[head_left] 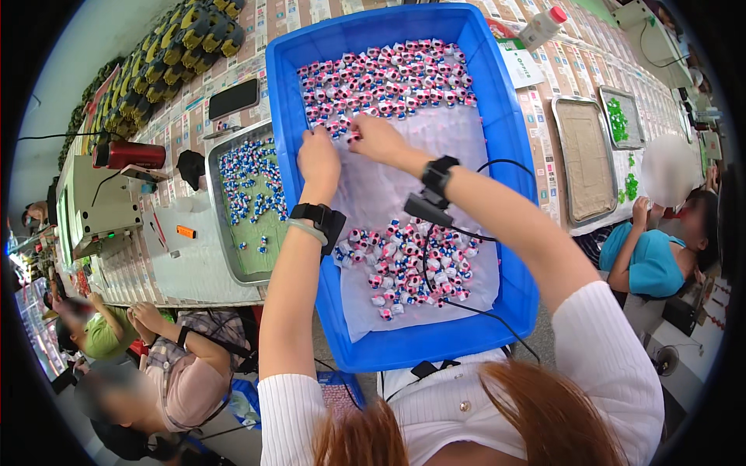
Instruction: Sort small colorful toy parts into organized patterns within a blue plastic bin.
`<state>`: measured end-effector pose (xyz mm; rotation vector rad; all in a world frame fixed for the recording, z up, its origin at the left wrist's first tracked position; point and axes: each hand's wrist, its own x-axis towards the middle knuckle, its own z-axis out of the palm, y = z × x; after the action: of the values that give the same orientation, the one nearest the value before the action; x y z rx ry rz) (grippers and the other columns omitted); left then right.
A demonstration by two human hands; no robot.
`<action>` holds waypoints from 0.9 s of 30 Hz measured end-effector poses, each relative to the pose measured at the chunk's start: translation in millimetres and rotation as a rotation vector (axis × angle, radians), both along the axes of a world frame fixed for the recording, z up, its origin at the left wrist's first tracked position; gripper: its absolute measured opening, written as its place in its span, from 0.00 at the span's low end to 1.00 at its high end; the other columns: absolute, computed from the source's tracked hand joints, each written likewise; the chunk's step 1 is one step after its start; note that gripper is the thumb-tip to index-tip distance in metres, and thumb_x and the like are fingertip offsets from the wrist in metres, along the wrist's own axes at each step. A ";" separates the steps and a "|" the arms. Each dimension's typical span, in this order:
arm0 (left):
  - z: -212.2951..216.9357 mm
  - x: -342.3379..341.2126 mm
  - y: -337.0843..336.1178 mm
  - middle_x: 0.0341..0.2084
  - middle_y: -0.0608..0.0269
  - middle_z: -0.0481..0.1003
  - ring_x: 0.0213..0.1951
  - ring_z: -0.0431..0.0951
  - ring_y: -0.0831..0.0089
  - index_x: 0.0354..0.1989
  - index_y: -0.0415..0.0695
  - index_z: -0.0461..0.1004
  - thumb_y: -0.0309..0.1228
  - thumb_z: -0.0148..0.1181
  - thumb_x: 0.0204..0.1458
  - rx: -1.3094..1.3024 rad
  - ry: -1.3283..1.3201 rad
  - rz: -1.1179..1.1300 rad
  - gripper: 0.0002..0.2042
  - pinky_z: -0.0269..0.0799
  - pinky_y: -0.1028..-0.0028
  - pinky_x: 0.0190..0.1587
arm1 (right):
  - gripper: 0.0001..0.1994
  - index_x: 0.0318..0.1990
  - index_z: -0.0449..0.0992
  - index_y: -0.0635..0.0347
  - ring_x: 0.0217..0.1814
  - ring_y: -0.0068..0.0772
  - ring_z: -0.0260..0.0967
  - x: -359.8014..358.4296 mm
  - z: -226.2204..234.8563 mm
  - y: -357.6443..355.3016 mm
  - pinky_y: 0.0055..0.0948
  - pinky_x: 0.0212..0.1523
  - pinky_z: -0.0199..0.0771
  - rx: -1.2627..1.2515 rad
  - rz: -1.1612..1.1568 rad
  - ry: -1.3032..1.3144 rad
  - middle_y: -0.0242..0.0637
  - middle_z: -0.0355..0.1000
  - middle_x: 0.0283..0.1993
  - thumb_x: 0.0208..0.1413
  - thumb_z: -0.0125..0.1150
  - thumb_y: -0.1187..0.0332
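Several small pink, white and blue figurines (388,74) stand in close rows at the far end of a blue plastic tub (311,311). A loose heap of the same figurines (412,264) lies at the near end, on a white sheet (423,167) lining the tub. My left hand (318,159) has its fingers closed at the left end of the nearest row; what they hold is hidden. Just right of it, my right hand (379,141) pinches a small figurine, of which only a pink bit shows. Both wrists wear black straps with cables.
Left of the tub, a metal tray (216,206) holds blue and white pieces; a phone (233,99) lies beyond it. To the right are a paper-lined tray (579,163), a smaller tray of green pieces (614,116) and a bottle (542,31). Co-workers sit on both sides.
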<state>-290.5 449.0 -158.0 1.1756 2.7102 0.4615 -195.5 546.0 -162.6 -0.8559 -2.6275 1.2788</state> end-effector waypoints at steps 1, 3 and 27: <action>-1.2 -3.3 1.4 0.33 0.49 0.68 0.31 0.73 0.53 0.31 0.39 0.68 0.23 0.49 0.43 -0.010 0.002 0.004 0.06 0.70 0.63 0.32 | 0.15 0.34 0.68 0.64 0.35 0.47 0.68 -12.3 -10.0 -8.2 0.38 0.35 0.68 0.090 -0.016 -0.005 0.48 0.69 0.31 0.36 0.57 0.67; -4.9 -9.6 4.5 0.32 0.49 0.69 0.32 0.72 0.52 0.32 0.40 0.67 0.24 0.52 0.41 -0.119 0.012 -0.023 0.08 0.70 0.62 0.32 | 0.14 0.35 0.67 0.64 0.36 0.48 0.68 -29.1 -23.9 -21.2 0.39 0.35 0.69 0.164 -0.028 -0.014 0.49 0.69 0.32 0.38 0.55 0.68; 5.4 53.0 -91.2 0.28 0.66 0.65 0.26 0.70 0.80 0.34 0.40 0.65 0.19 0.56 0.37 0.148 -1.066 -0.018 0.13 0.66 0.81 0.26 | 0.10 0.32 0.72 0.58 0.34 0.44 0.68 93.9 -0.4 -51.9 0.39 0.33 0.67 -0.099 0.440 -0.259 0.44 0.70 0.29 0.37 0.51 0.73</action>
<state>-237.6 357.7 -152.6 0.6575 1.7517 0.9542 -101.7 494.1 -163.0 -0.4934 -3.1059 1.4912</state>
